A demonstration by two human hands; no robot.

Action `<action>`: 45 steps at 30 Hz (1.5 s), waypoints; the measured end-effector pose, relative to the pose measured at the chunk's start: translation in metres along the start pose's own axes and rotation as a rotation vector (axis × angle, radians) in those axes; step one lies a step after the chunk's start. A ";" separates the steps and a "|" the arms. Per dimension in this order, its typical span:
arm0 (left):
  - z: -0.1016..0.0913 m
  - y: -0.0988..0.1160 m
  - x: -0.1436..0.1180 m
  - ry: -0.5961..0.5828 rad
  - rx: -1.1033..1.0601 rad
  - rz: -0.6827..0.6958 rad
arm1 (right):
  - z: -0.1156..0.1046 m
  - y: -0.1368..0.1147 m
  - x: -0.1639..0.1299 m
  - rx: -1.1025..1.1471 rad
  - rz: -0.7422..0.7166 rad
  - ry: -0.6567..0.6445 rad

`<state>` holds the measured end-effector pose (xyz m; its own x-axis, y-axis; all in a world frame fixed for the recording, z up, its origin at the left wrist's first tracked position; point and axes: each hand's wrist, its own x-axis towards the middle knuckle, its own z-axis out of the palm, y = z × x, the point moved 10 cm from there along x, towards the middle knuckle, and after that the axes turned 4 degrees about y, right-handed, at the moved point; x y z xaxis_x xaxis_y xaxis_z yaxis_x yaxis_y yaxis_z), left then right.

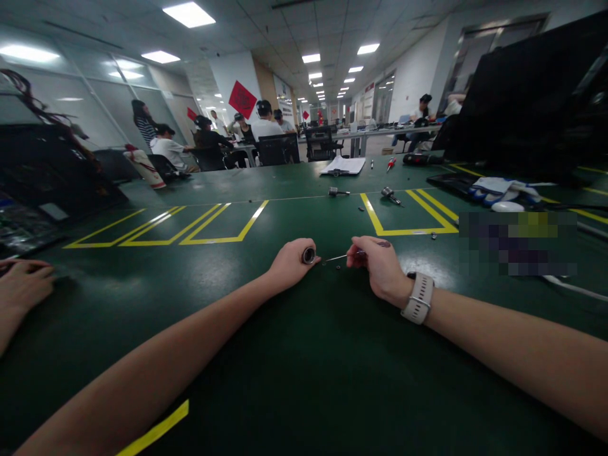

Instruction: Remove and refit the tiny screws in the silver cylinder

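1. Green tabletop (pixel 304 367) under bright ceiling panels, and both hands meet over the middle of it!
2. Left hand (pixel 292 258): fingers curled snugly around a dark cylinder (pixel 308 255), its round, open end facing the camera.
3. Right hand (pixel 377 263): fingers pinched on a thin metal tool (pixel 337 258), the tip pointing at the left fingertips; whether it touches anything, I can't tell.
4. Just below that shaft, a tiny ring-like piece (pixel 338 267) lies on the table.
5. Out to the right wrist, a pale watch (pixel 418 299).
6. Farther up, two metal parts: one (pixel 338 192) lies outside the yellow tape outline (pixel 413 232), the other (pixel 390 196) within it.
7. Beyond them, a clipboard with papers (pixel 346 166) and a red-handled tool (pixel 391 164).
8. Far left, another person's hand (pixel 28 285) rests at the edge of view; seated people fill the background.
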<state>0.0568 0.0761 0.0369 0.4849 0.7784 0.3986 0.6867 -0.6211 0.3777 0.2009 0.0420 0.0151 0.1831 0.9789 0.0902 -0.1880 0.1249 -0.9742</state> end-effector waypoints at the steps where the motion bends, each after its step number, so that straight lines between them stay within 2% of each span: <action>1: 0.000 0.000 0.000 -0.001 -0.002 0.000 | 0.000 -0.001 0.000 -0.018 -0.008 0.005; 10: 0.000 0.000 0.000 -0.007 -0.021 -0.002 | -0.001 0.008 0.005 -0.220 -0.035 -0.004; 17: -0.003 0.004 0.000 0.010 -0.057 0.032 | -0.002 0.012 0.007 -0.281 -0.029 -0.022; 23: 0.001 0.027 -0.004 -0.079 -0.146 0.173 | -0.001 0.012 0.007 -0.284 -0.009 0.005; 29: 0.007 0.031 -0.007 -0.148 -0.169 0.200 | -0.002 0.010 0.006 -0.266 -0.002 0.019; 34: 0.003 0.026 -0.006 -0.101 -0.191 0.172 | -0.012 0.004 0.008 -0.226 -0.050 0.102; 38: -0.004 0.010 -0.001 0.011 -0.201 0.071 | -0.015 -0.010 0.005 -0.152 -0.146 0.125; 42: -0.010 -0.010 0.003 0.116 -0.184 -0.043 | -0.001 -0.023 -0.005 -0.143 -0.242 -0.001; 45: -0.013 -0.014 0.003 0.143 -0.176 -0.076 | 0.014 -0.031 -0.014 -0.185 -0.291 -0.130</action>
<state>0.0416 0.0857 0.0436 0.3455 0.8107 0.4727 0.6071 -0.5772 0.5462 0.1911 0.0262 0.0471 0.0765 0.9207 0.3826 0.0333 0.3812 -0.9239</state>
